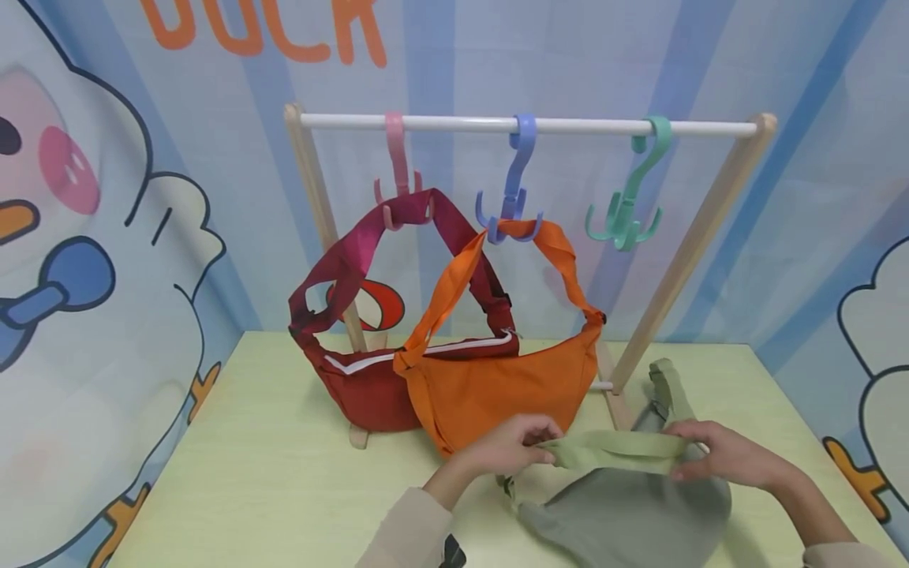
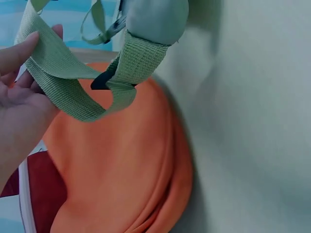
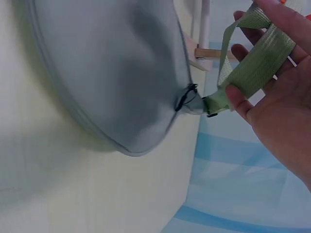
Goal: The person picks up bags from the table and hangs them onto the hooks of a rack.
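Note:
A grey-green shoulder bag (image 1: 632, 513) lies on the table at the front right, its light green strap (image 1: 618, 451) lifted and stretched between both hands. My left hand (image 1: 514, 446) pinches the strap's left end, and the left wrist view shows the webbing (image 2: 63, 73) looped near a dark buckle. At the other end my right hand (image 1: 724, 456) holds the strap between thumb and fingers; in the right wrist view the thumb lies against the webbing (image 3: 262, 60). Behind the left hand an orange bag (image 1: 504, 386) hangs from a blue hook (image 1: 514, 177).
A white rail (image 1: 454, 124) on wooden posts (image 1: 692, 260) spans the back. From its pink hook (image 1: 399, 158) hangs a dark red bag (image 1: 376, 398), partly behind the orange one. The green hook (image 1: 628, 189) at right bears nothing. A printed cloth backdrop (image 1: 802, 158) stands behind.

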A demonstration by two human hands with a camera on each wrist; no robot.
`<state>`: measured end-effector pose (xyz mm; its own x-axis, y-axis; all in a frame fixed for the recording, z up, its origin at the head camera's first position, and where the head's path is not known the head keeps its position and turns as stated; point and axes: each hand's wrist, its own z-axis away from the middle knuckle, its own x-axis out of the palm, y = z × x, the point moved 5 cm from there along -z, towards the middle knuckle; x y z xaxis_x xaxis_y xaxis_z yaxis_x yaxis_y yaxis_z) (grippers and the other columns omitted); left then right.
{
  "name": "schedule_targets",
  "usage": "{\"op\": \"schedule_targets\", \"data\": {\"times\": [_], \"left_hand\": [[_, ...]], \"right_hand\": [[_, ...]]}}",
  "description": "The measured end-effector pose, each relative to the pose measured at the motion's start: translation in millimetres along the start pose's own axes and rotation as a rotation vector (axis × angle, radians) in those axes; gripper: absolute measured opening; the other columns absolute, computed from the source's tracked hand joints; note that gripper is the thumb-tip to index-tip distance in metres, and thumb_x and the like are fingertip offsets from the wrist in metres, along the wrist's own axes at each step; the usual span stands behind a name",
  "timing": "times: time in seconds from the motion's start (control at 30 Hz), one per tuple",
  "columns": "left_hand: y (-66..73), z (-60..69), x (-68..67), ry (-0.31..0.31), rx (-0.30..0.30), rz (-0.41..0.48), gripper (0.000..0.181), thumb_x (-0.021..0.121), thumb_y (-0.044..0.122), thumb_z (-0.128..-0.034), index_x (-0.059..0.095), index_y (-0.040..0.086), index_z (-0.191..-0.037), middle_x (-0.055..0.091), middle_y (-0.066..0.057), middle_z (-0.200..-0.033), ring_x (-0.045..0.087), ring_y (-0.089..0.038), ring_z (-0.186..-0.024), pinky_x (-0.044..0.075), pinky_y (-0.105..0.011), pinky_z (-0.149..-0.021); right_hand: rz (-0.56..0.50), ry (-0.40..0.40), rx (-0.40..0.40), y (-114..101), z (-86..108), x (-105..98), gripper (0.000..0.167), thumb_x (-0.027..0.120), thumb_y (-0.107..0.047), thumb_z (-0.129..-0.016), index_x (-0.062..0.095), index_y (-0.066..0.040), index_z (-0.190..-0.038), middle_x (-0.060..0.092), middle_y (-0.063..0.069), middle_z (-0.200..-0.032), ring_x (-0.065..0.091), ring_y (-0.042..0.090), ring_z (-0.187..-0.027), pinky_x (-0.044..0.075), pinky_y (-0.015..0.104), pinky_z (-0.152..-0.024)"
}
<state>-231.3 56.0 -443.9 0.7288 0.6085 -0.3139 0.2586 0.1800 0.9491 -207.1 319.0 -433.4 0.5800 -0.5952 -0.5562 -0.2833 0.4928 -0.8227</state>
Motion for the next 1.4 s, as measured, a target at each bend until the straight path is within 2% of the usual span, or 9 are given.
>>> {"op": "schedule_targets", "data": {"times": [0.17, 0.33, 0.5, 0.6, 0.73, 0.9, 1.03, 1.2, 1.4], "left_hand": [[6.2, 3.1, -8.1, -0.014, 0.01, 0.035, 0.014, 0.056, -0.003, -0.0873, 0.058, 0.0, -0.101, 0.061, -0.005, -0.091, 0.055, -0.002, -0.082, 0.044, -0.019, -0.075], [8.7, 4.9, -16.1, 0.004, 0.008, 0.007, 0.015, 0.056, -0.003, -0.0879, 0.057, 0.002, -0.102, 0.059, 0.0, -0.09, 0.054, -0.004, -0.081, 0.044, -0.019, -0.076], [15.4, 6.6, -25.0, 0.026, 0.01, 0.021, 0.015, 0.055, -0.003, -0.0879, 0.056, 0.001, -0.102, 0.06, -0.003, -0.092, 0.055, -0.006, -0.081, 0.044, -0.021, -0.076], [20.3, 6.6, -29.5, 0.029, 0.015, 0.033, 0.015, 0.054, -0.004, -0.0882, 0.055, 0.0, -0.103, 0.06, -0.004, -0.09, 0.056, -0.008, -0.079, 0.047, -0.029, -0.077], [24.9, 5.2, -33.5, 0.032, 0.02, 0.036, 0.016, 0.053, -0.004, -0.0884, 0.055, 0.0, -0.104, 0.06, -0.005, -0.089, 0.057, -0.009, -0.078, 0.048, -0.032, -0.077], [29.6, 4.9, -37.7, 0.035, 0.041, 0.011, 0.017, 0.053, -0.005, -0.0883, 0.054, -0.003, -0.105, 0.061, -0.011, -0.093, 0.058, -0.01, -0.079, 0.047, -0.022, -0.074], [29.9, 5.4, -40.5, 0.032, 0.051, 0.004, 0.017, 0.053, -0.005, -0.0886, 0.054, -0.003, -0.105, 0.061, -0.011, -0.093, 0.058, -0.01, -0.079, 0.048, -0.027, -0.076], [29.4, 7.3, -43.9, 0.032, 0.048, 0.014, 0.017, 0.054, -0.004, -0.0884, 0.054, -0.003, -0.106, 0.061, -0.01, -0.092, 0.058, -0.009, -0.079, 0.048, -0.028, -0.077], [32.4, 9.5, -47.7, 0.043, 0.053, 0.012, 0.018, 0.054, -0.005, -0.088, 0.055, -0.004, -0.106, 0.061, -0.013, -0.093, 0.059, -0.012, -0.078, 0.047, -0.022, -0.075]], "right_hand": [[0.0, -0.003, 0.005, -11.2, 0.4, -5.7, 0.028, 0.064, -0.01, -0.084, 0.06, -0.008, -0.111, 0.058, -0.002, -0.109, 0.051, 0.002, -0.098, 0.045, 0.031, -0.073], [0.034, 0.009, 0.027, -17.6, 1.6, -10.6, 0.029, 0.066, -0.013, -0.083, 0.059, -0.004, -0.11, 0.057, -0.003, -0.106, 0.049, 0.0, -0.096, 0.045, 0.028, -0.071], [0.06, 0.009, 0.044, -19.6, 4.1, -14.0, 0.026, 0.066, -0.015, -0.083, 0.06, -0.007, -0.107, 0.055, 0.006, -0.107, 0.048, -0.001, -0.095, 0.045, 0.029, -0.07], [0.087, 0.016, 0.052, -20.3, 4.4, -16.2, 0.023, 0.066, -0.017, -0.084, 0.061, -0.008, -0.105, 0.053, 0.008, -0.106, 0.047, -0.001, -0.094, 0.045, 0.027, -0.07], [0.103, 0.02, 0.012, -23.8, 3.2, -18.3, 0.019, 0.064, -0.017, -0.085, 0.063, -0.011, -0.103, 0.055, 0.004, -0.106, 0.046, -0.003, -0.095, 0.043, 0.024, -0.071], [0.06, 0.008, -0.041, -28.6, 2.3, -19.6, 0.023, 0.061, -0.012, -0.087, 0.062, -0.009, -0.11, 0.055, -0.008, -0.116, 0.042, -0.01, -0.106, 0.044, 0.021, -0.076], [-0.003, -0.025, -0.08, -32.8, 0.6, -17.5, 0.02, 0.057, -0.007, -0.089, 0.058, -0.003, -0.108, 0.06, -0.005, -0.107, 0.053, 0.001, -0.096, 0.046, 0.026, -0.069], [-0.012, -0.021, -0.084, -35.6, -0.5, -17.2, 0.01, 0.055, -0.006, -0.09, 0.053, -0.002, -0.099, 0.059, 0.002, -0.093, 0.053, 0.009, -0.081, 0.042, 0.03, -0.061], [0.077, 0.06, -0.022, -34.2, 1.5, -21.5, 0.034, 0.063, -0.012, -0.086, 0.05, 0.001, -0.115, 0.057, 0.002, -0.104, 0.052, 0.004, -0.092, 0.046, 0.027, -0.067]]}}
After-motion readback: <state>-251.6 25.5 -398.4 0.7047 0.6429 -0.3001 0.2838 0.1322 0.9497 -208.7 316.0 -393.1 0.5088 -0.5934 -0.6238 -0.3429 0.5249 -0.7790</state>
